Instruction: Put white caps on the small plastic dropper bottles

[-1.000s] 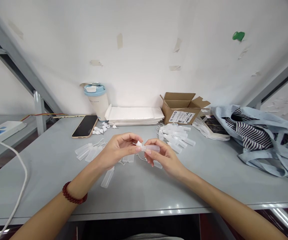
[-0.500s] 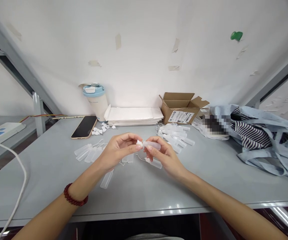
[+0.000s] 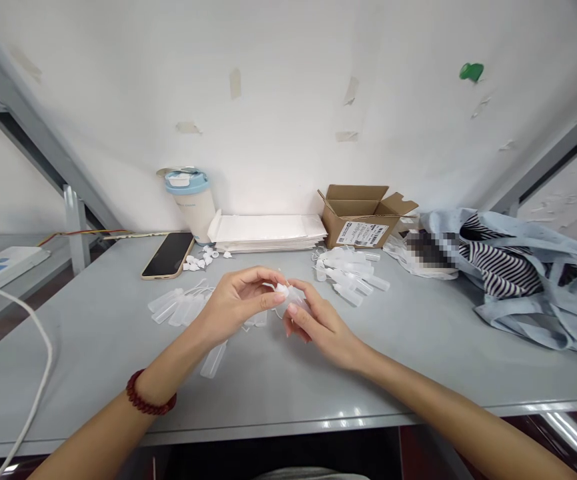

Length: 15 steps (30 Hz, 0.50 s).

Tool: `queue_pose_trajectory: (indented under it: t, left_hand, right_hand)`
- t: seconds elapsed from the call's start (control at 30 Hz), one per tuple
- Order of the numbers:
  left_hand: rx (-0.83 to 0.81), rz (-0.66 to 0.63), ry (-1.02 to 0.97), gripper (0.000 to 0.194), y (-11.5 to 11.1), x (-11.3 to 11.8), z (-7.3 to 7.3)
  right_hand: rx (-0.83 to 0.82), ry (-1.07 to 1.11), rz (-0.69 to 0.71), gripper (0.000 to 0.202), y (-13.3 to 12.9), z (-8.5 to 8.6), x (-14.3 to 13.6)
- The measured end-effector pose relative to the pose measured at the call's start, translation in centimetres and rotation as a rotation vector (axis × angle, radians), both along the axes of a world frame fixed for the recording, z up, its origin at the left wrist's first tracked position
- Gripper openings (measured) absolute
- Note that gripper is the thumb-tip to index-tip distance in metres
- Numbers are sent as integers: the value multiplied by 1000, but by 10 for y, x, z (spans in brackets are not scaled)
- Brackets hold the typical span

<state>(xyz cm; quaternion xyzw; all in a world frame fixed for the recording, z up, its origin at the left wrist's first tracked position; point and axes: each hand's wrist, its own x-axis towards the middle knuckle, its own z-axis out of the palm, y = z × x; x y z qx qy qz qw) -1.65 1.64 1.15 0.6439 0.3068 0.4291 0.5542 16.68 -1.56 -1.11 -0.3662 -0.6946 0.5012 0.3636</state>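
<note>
My left hand [image 3: 243,297] pinches a small white cap [image 3: 282,290] between thumb and fingertips. Right beside it, my right hand [image 3: 321,323] has its fingers closed on a small translucent plastic bottle [image 3: 294,301], partly hidden by the fingers. Cap and bottle neck meet between the hands; whether the cap is seated, I cannot tell. Several similar bottles [image 3: 168,308] lie to the left, partly behind my left wrist. One single bottle [image 3: 213,360] rests nearer the front, below that wrist.
Loose white caps [image 3: 195,264] lie by a phone [image 3: 168,255]. More capped bottles [image 3: 353,277] are piled before an open cardboard box [image 3: 361,223]. A tumbler [image 3: 191,207] and white paper stack [image 3: 268,230] stand along the wall. A cloth bag [image 3: 528,267] occupies the right side.
The bottle in my right hand has turned and shifted slightly left, with more of it covered. My right hand sits a little lower. A bottle seen beneath it earlier is no longer visible.
</note>
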Motion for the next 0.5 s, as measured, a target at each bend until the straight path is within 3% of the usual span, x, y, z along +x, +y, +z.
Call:
queue_pose_trajectory:
  t: [0.23, 0.5]
  left_hand:
    - [61, 29, 25, 11, -2, 2, 1]
    - [144, 42, 65, 10, -6, 5, 2]
  right_hand:
    - [118, -63, -59, 36, 2, -6, 0]
    - [102, -43, -89, 33, 3, -9, 0]
